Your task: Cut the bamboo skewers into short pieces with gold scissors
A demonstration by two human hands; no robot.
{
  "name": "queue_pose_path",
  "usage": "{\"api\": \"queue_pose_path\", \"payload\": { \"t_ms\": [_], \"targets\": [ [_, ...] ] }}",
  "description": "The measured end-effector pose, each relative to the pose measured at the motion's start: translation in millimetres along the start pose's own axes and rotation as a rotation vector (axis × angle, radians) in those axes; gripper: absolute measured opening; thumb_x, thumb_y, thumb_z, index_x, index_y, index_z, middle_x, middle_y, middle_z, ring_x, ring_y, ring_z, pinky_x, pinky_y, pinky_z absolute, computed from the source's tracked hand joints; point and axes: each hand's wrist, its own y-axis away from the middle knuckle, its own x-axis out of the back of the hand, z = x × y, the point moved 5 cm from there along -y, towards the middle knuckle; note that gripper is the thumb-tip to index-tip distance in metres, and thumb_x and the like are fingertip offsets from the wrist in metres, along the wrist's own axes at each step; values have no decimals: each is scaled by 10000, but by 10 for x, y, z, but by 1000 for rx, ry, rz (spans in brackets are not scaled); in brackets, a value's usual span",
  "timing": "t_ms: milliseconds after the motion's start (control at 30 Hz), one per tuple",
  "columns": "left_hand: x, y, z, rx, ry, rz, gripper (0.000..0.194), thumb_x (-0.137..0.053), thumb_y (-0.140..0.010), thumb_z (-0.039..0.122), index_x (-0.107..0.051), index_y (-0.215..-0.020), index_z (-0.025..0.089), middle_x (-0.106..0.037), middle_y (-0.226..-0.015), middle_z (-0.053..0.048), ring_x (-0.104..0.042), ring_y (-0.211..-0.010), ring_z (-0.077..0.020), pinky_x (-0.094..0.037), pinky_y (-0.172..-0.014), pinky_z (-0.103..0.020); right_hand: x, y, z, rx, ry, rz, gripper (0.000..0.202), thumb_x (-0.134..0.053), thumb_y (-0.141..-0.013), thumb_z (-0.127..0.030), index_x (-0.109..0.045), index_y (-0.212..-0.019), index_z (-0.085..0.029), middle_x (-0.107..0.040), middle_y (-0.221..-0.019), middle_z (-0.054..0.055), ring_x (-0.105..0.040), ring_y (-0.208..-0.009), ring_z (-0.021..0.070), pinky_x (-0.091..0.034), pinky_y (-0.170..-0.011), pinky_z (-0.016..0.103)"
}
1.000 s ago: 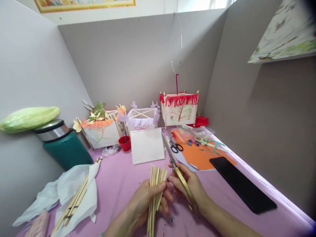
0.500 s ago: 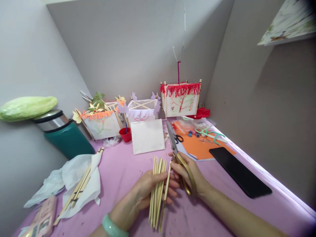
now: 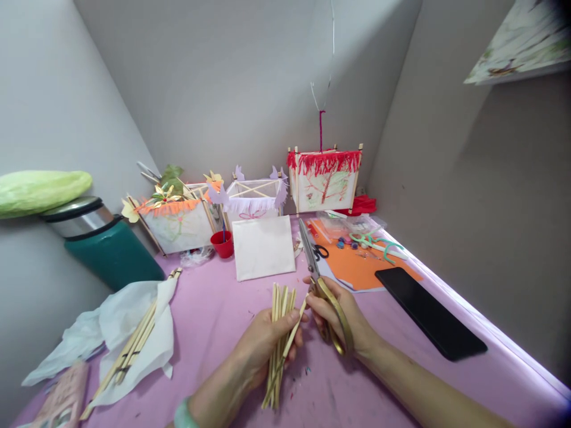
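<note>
My left hand (image 3: 259, 345) is closed around a bundle of thin wooden sticks (image 3: 277, 300), thumb across the front, with their ends jutting out above and below. My right hand (image 3: 352, 315) grips a pair of large scissors with gold handles (image 3: 341, 321), their long blades pointing up and away. Between the fingertips of this same hand is the upper end of a single stick (image 3: 293, 334), which slants down across the bundle. Just beyond the hands, a blank white panel (image 3: 264, 246) leans against a lantern with purple paper trim (image 3: 254, 205).
Lanterns with orange fringe (image 3: 178, 229) and red fringe (image 3: 328, 184) stand behind. At left are a green bottle (image 3: 116, 252), white tissue (image 3: 163, 321) with bound sticks (image 3: 145, 333), and a pink device (image 3: 62, 395). Orange sheets (image 3: 357, 270) and a black phone (image 3: 430, 312) lie right.
The single stick has swung from nearly upright to a slant across the bundle. My left fingers have curled in more tightly. The view has shifted slightly.
</note>
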Motion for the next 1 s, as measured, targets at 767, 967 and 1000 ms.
{"api": "queue_pose_path", "payload": {
  "t_ms": [767, 967, 1000],
  "targets": [
    [342, 84, 412, -297, 80, 315, 285, -670, -758, 408, -539, -756, 156, -487, -464, 63, -326, -324, -27, -202, -348, -166, 159, 5, 6, 478, 999, -33, 512, -732, -734, -350, -526, -1176, -196, -627, -1012, 76, -595, -885, 227, -463, -772, 342],
    [358, 75, 361, -302, 107, 310, 295, -687, -750, 409, -538, -727, 155, -514, -515, 52, -338, -331, -14, -199, -359, -162, 128, 27, -4, 462, 1037, -53, 486, -722, -750, -365, -528, -1161, -193, -609, -984, 80, -570, -860, 229, -452, -763, 358],
    [360, 73, 358, -302, 108, 311, 295, -688, -750, 408, -538, -730, 155, -523, -524, 49, -339, -331, -12, -201, -360, -162, 125, 30, -11, 464, 1042, -56, 469, -712, -760, -368, -532, -1156, -192, -607, -976, 80, -567, -854, 228, -449, -761, 359]
  ]
}}
